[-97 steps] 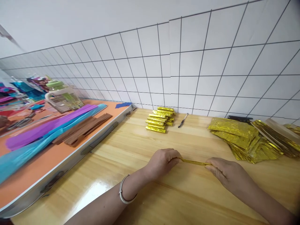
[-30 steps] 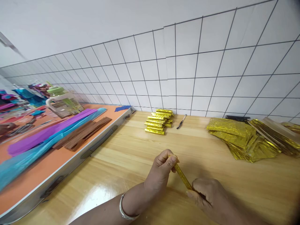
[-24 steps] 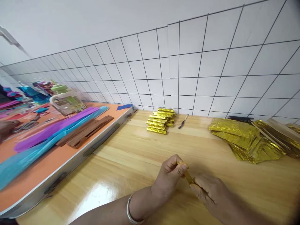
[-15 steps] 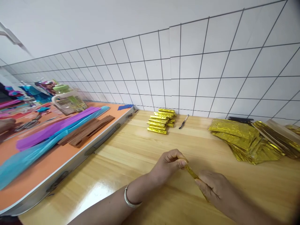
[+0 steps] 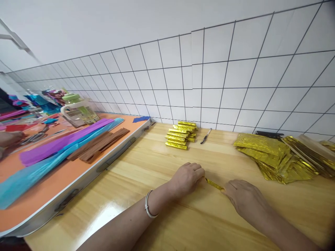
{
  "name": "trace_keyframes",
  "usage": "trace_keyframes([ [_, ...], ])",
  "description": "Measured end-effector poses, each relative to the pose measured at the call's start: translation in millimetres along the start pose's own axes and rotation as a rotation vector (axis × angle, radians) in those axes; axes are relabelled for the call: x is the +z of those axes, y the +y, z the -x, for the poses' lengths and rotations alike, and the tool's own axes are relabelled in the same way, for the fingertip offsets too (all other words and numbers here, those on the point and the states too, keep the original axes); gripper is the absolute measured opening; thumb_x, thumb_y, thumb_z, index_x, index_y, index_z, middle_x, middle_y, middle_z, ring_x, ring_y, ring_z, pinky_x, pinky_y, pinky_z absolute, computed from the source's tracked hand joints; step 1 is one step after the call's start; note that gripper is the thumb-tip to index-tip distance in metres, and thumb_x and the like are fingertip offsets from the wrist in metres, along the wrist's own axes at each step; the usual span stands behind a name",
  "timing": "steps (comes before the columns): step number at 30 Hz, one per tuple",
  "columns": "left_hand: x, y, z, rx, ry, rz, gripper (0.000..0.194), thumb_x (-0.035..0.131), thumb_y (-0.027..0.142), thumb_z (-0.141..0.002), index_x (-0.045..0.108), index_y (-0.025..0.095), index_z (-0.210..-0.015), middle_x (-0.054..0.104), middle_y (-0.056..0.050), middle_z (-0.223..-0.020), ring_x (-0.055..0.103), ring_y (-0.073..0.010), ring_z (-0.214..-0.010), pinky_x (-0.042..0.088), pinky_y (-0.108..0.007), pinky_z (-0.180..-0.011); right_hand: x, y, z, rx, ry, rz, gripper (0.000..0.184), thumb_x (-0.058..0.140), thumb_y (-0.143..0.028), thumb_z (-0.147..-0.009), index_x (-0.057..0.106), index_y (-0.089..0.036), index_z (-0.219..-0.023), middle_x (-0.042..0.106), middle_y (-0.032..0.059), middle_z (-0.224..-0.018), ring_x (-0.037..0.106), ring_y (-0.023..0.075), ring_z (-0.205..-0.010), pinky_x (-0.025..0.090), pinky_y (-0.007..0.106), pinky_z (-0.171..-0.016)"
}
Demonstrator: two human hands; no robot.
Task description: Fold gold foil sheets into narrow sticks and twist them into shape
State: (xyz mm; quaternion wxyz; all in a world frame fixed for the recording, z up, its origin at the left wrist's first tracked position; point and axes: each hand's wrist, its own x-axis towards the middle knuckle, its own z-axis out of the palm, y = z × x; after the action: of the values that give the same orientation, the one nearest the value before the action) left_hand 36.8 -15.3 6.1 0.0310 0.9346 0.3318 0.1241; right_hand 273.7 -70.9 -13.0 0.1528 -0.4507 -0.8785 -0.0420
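Note:
A narrow folded strip of gold foil (image 5: 214,184) stretches between my two hands, low over the wooden tabletop. My left hand (image 5: 187,177), with a silver bangle at the wrist, is closed on the strip's left end, its fingers curled under. The other end is pinched by my right hand (image 5: 242,195), palm down. Beyond them lies a pile of similar folded gold strips (image 5: 179,136), stacked close to the wall. Loose gold foil sheets (image 5: 269,153) lie in a heap to the right.
A black-and-clear pen (image 5: 206,136) lies by the pile. At left, an orange-topped table (image 5: 86,174) bears brown, blue and purple crepe paper (image 5: 70,139), scissors (image 5: 35,136) and a green-lidded bottle (image 5: 75,108). Another person's hand (image 5: 10,139) shows at the far left edge. A tiled wall (image 5: 214,76) closes the back.
Both hands have turned palm down and the strip has swung from a steep slant to nearly level, lower toward the tabletop. My right hand has shifted up and slightly right.

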Motion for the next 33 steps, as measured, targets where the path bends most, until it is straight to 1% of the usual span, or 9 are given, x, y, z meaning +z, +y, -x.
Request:
trace_keyframes([
  [5,4.0,11,1,0.082,-0.038,-0.032,0.015,0.044,0.031,-0.091,0.051,0.019,-0.084,0.058,0.0,-0.084,0.051,-0.0152,-0.079,0.034,-0.028,-0.073,8,-1,1,-0.015,-0.058,0.035,0.018,0.047,-0.015,-0.088,0.051,-0.02,-0.072,0.057,0.0013,-0.07,0.052,0.019,-0.066,0.033,0.031,-0.062],
  [10,11.3,25,-1,0.13,-0.032,-0.033,0.005,0.049,0.022,-0.085,0.053,0.019,-0.084,0.057,0.0,-0.081,0.05,-0.015,-0.075,0.032,-0.028,-0.068,14,-6,-1,-0.028,-0.04,0.0,0.018,0.046,-0.013,-0.087,0.051,-0.019,-0.072,0.055,0.002,-0.07,0.05,0.0188,-0.066,0.034,0.031,-0.062],
  [13,15.0,29,-1,0.141,-0.007,-0.019,0.004,0.053,0.019,-0.08,0.052,0.019,-0.084,0.056,0.0,-0.078,0.048,-0.0152,-0.073,0.031,-0.029,-0.067,14,-12,-3,-0.04,-0.038,-0.064,0.019,0.043,-0.004,-0.084,0.051,-0.018,-0.074,0.055,0.0025,-0.072,0.049,0.018,-0.067,0.034,0.031,-0.062],
  [15,16.3,31,0,0.142,0.011,-0.011,0.002,0.052,0.02,-0.081,0.051,0.018,-0.082,0.056,0.0,-0.077,0.048,-0.0154,-0.073,0.03,-0.029,-0.066,12,-16,-3,-0.049,-0.032,-0.104,0.023,0.04,0.002,-0.079,0.051,-0.018,-0.074,0.055,0.0028,-0.073,0.048,0.0176,-0.068,0.034,0.03,-0.063],
  [17,16.1,33,2,0.156,0.022,-0.009,0.003,0.051,0.021,-0.081,0.05,0.018,-0.08,0.055,0.0,-0.077,0.047,-0.0153,-0.073,0.03,-0.03,-0.065,9,-18,-3,-0.059,-0.024,-0.146,0.026,0.038,0.005,-0.077,0.051,-0.017,-0.072,0.054,0.0025,-0.071,0.047,0.0169,-0.067,0.033,0.03,-0.062],
  [22,11.5,35,6,0.277,0.04,-0.011,0.01,0.055,0.015,-0.071,0.046,0.017,-0.073,0.055,0.0,-0.076,0.045,-0.0146,-0.073,0.029,-0.031,-0.066,1,-20,0,-0.123,-0.01,-0.214,0.028,0.037,0.004,-0.078,0.049,-0.019,-0.067,0.052,0.0008,-0.067,0.043,0.0162,-0.064,0.03,0.029,-0.059],
  [24,9.9,34,6,0.297,0.049,-0.008,0.01,0.055,0.014,-0.07,0.047,0.017,-0.074,0.055,0.0,-0.075,0.045,-0.0145,-0.073,0.029,-0.031,-0.067,1,-18,1,-0.127,-0.01,-0.224,0.028,0.037,0.003,-0.08,0.048,-0.019,-0.067,0.052,0.0005,-0.068,0.043,0.0159,-0.064,0.029,0.029,-0.059],
  [29,7.5,28,5,0.249,0.059,-0.029,0.006,0.051,0.013,-0.075,0.047,0.017,-0.077,0.054,0.0,-0.076,0.044,-0.0148,-0.073,0.029,-0.031,-0.065,3,-11,0,-0.072,-0.037,-0.18,0.02,0.04,-0.01,-0.088,0.048,-0.019,-0.072,0.051,0.0013,-0.07,0.045,0.0162,-0.066,0.032,0.03,-0.062],
  [33,6.0,27,4,0.229,0.056,-0.021,0.006,0.051,0.014,-0.074,0.046,0.017,-0.075,0.053,-0.001,-0.076,0.044,-0.0152,-0.073,0.028,-0.03,-0.063,4,-9,-1,-0.07,-0.016,-0.135,0.022,0.038,-0.014,-0.091,0.046,-0.019,-0.071,0.05,0.0012,-0.069,0.045,0.0161,-0.065,0.032,0.03,-0.06],
])
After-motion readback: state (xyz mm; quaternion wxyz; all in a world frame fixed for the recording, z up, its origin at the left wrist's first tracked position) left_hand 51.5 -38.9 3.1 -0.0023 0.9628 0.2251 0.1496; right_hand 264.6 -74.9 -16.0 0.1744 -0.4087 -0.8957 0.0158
